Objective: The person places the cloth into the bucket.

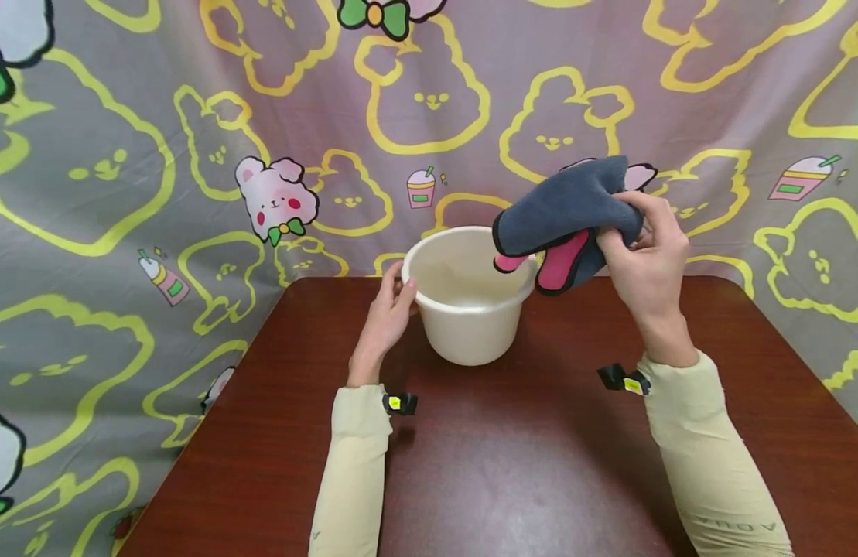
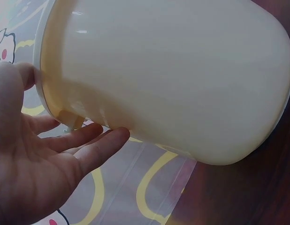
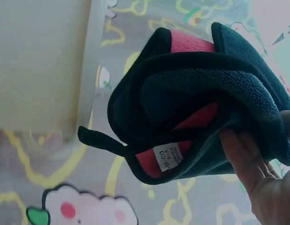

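Note:
A cream plastic bucket (image 1: 470, 336) stands upright on the table, its mouth facing up. My left hand (image 1: 388, 316) grips its left rim; in the left wrist view the thumb is at the rim and the fingers (image 2: 105, 149) lie against the outer wall. Raised at the bucket's right side, my right hand (image 1: 650, 259) holds a folded cloth (image 1: 564, 203), blue-grey on one face and pink on the other, with black edging. The right wrist view shows the cloth's hanging loop (image 3: 100, 142) and a white label (image 3: 168, 157). Part of the right fingers is hidden behind the cloth.
The dark brown wooden table (image 1: 463, 464) extends under both arms. Behind and beside it hangs a grey curtain (image 1: 359, 93) printed with yellow bear outlines, close behind the bucket. A small black device (image 1: 401, 404) is strapped at each wrist.

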Available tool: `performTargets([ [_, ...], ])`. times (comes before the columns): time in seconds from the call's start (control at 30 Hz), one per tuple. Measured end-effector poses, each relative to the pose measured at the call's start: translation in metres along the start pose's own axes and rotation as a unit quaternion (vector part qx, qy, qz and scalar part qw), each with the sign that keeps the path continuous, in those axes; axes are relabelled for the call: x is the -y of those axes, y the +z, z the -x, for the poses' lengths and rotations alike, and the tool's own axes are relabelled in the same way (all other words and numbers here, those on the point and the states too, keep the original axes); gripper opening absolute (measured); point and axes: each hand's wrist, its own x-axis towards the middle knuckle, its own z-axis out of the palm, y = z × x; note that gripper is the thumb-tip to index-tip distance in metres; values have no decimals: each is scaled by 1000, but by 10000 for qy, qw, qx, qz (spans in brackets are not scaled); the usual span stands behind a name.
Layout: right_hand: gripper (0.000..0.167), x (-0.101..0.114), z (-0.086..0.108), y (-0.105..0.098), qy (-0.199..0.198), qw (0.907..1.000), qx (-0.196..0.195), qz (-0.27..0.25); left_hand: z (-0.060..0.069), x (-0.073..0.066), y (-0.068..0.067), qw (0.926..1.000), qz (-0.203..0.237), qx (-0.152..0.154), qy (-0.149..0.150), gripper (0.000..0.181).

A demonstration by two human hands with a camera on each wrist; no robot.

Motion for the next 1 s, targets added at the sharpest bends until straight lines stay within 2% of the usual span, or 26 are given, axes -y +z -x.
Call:
performTargets([
  [0.2,28,11,5,23,-68,9993,47,-373,2,1,0,9999,-107,-66,-25,54],
  [0.33,28,16,10,36,-115,9990,96,-430,4,1,2,9995,-250,-168,12,53],
  [0.5,28,12,21,47,-116,9984,515,-186,3,3,6,9994,-243,-200,131,54],
  [0.57,31,8,26,48,25,9965,832,-105,2,4,7,9996,-203,-164,143,54],
  [0.6,33,6,28,48,158,9948,1000,-64,4,0,7,9997,-196,-115,83,54],
  [0.67,38,4,32,47,399,9904,1325,41,3,0,7,9998,-207,-59,-4,54],
  [0.73,41,2,34,46,607,9858,1565,-44,3,-1,7,9996,-255,-43,-69,55],
  [0.8,41,0,35,44,748,9832,1658,-119,3,-2,7,9995,-281,-39,-117,55],
  [0.83,40,-1,36,43,791,9828,1656,-189,1,2,7,9995,-291,-64,-74,55],
  [0.9,36,-4,37,41,835,9822,1646,-351,3,2,6,9996,-279,-82,-13,55],
  [1.0,29,-13,40,35,717,9818,1747,-222,5,3,2,9994,-354,15,51,57],
])
